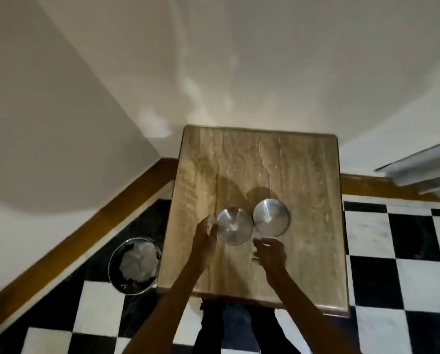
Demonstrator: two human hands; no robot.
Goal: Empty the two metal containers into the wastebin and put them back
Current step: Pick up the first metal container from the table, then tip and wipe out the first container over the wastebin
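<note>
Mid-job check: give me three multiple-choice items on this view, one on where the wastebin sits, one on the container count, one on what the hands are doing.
1. Where is the round black wastebin?
A. On the tabletop
B. On the checkered floor left of the table
C. Right of the table

2. How many round shiny metal containers stand on the square wooden table?
A. One
B. Two
C. Three

3. What state are the hands in?
A. Both open beside the left container
B. Both gripping the right container
C. One inside the wastebin

Answers:
1 B, it stands on the floor by the table's left edge.
2 B, a left container and a right container sit side by side.
3 A, left hand and right hand flank the left container, fingers spread.
</note>
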